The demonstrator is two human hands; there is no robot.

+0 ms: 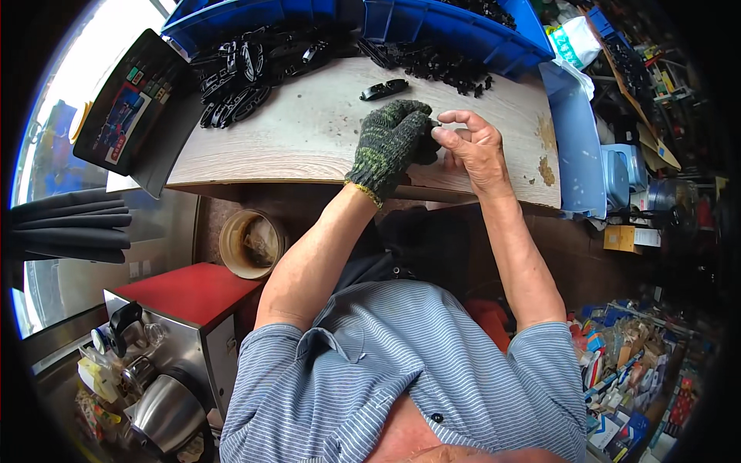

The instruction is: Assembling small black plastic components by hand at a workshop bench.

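Observation:
My left hand (388, 143), in a dark green-black knitted glove, is closed above the front part of the table. Its curled fingers grip a black plastic part (427, 148), mostly hidden by the glove. Close on its right is my bare right hand (477, 147), thumb and forefinger pinched on a small dark piece (436, 123) against the gloved fingers. The piece is too small to make out well. A loose black plastic part (384, 90), long and slightly curved, lies on the table just beyond the glove.
On the pale wooden table (293, 139), a pile of long black parts (239, 73) sits far left and small black pieces (448, 65) far right. Blue bins (471, 35) line the back. A dark printed panel (127, 108) leans at left; a bucket (252, 243) stands below.

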